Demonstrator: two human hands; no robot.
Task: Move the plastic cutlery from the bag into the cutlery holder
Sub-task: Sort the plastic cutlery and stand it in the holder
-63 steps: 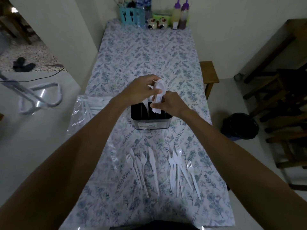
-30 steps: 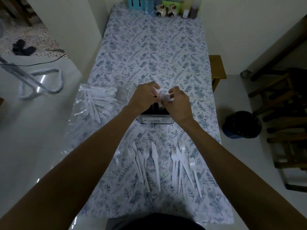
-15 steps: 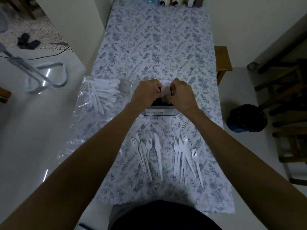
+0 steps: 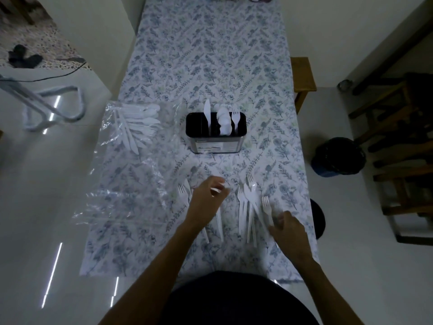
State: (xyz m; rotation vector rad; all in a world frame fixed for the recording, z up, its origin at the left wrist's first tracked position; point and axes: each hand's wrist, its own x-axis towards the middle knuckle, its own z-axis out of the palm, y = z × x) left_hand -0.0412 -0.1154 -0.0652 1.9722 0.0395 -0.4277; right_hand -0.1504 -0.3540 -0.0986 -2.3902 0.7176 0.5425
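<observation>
Left hand (image 4: 206, 200): curled over near group of loose cutlery, fingertips closed on something white; which piece, cannot tell. Right hand (image 4: 289, 233): fingers loosely spread, resting at handle end of lone fork (image 4: 267, 207), nothing pinched.

Table (image 4: 210, 55): long, covered with pale floral cloth, running away from the wearer.

Clear plastic bag (image 4: 126, 165): flat on left part of table, crinkled, overhanging left edge. Far end holds a bunch of white cutlery (image 4: 138, 127); knives, forks and spoon bowls distinguishable, count not readable through the film.

Cutlery holder (image 4: 216, 133): dark rectangular box with metallic front wall and a label, upright at mid-table, just right of bag. Three compartments visible with contents: 1 knife (image 4: 206, 113) upright at left, stack of spoons (image 4: 223, 123) in middle (number not separable), 1 fork (image 4: 235, 118) at right, tines up.

Loose white plastic pieces on cloth near table's front edge, handles toward wearer:
- left group (image 4: 185, 195), partly under left hand: 1 fork head clearly visible, further pieces hidden
- right group (image 4: 248, 207): overlapping forks plus 1 spoon bowl, exact count unclear
- 1 fork apart at far right.

All cutlery: matt white, thin.
</observation>
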